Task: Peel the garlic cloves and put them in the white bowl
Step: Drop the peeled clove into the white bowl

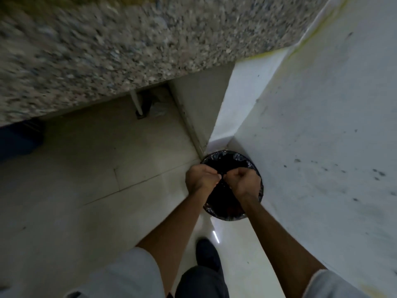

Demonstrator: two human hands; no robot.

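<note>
While left hand (201, 179) sits beside right hand (243, 182), fingers (233, 173) curl over bin (240, 157)

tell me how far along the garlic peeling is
Done: nothing confirmable; no white bowl or peeled cloves are in view. In hand: the left hand and right hand meet, fingers curled, over the black-lined bin; whether they hold anything is unclear. Left: cloves into the bowl, unseen here.
</note>
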